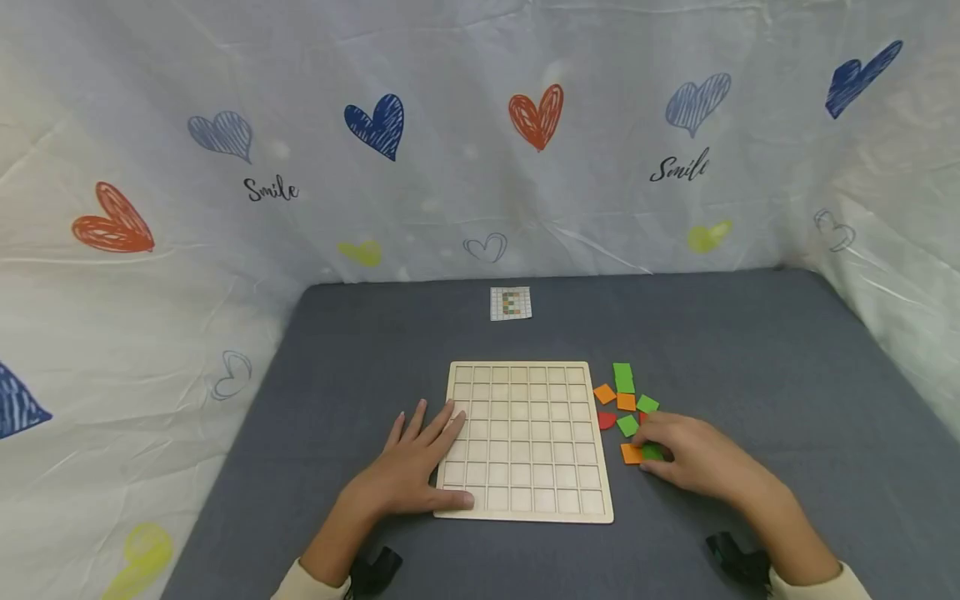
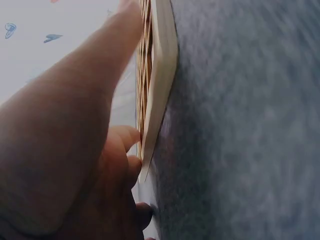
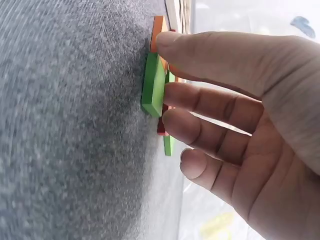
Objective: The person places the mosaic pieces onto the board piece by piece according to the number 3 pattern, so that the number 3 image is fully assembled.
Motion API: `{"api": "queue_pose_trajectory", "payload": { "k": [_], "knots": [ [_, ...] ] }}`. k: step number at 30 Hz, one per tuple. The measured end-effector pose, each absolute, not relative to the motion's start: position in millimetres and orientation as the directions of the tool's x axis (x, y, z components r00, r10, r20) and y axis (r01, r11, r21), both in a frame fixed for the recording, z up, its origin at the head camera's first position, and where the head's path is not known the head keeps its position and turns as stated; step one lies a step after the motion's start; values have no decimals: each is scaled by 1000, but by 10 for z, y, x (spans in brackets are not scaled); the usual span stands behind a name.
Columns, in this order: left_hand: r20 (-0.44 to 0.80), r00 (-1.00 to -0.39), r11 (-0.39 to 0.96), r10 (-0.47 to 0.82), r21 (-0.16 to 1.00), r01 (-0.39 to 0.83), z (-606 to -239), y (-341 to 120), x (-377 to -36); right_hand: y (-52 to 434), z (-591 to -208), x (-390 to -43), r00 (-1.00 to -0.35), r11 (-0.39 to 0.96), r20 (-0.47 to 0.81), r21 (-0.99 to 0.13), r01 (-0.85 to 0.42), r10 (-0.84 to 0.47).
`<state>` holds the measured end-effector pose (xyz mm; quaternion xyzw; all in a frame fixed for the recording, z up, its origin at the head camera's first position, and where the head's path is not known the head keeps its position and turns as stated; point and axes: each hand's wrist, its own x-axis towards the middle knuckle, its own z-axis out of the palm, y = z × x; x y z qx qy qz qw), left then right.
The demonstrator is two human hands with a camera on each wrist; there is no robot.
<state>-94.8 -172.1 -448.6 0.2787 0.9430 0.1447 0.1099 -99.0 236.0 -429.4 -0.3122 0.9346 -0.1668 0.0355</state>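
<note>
My left hand [image 1: 412, 471] lies with fingers spread across the left edge of a pale wooden grid board [image 1: 525, 442], thumb on its lower left corner. In the left wrist view the fingers rest along the board's rim [image 2: 162, 65]. Right of the board, my right hand [image 1: 693, 454] has thumb and index fingertips at opposite edges of an orange square tile [image 1: 631, 454], which lies flat. A green tile [image 3: 153, 87] lies against it, under the palm side of the fingers. The right hand's other fingers [image 3: 187, 127] are loosely bent.
Several loose tiles lie between board and right hand: green tiles [image 1: 623, 377], orange squares [image 1: 604, 394] and a rounded red piece [image 1: 606, 421]. A small printed card [image 1: 511, 303] with a coloured grid pattern lies behind the board on the grey cloth [image 1: 390, 333]. A white curtain [image 1: 450, 192] stands behind.
</note>
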Motion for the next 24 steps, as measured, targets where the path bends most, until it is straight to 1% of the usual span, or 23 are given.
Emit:
{"api": "queue_pose_trajectory", "payload": {
  "k": [10,17,24],
  "knots": [
    [-139,-817,814,559,280,509,-4514,-1689,-959,2290,-4320,-1011,-792,734,67,-335,-590,-606],
    [-161,-819,821,551,281,497,-4489,-1659,-958,2235,-4325,-1035,-782,727,75,-322,-607,-619],
    [-155,-819,822,553,266,504,-4492,-1653,-948,2200,-4336,-1045,-795,743,56,-323,-586,-603]
  ]
}}
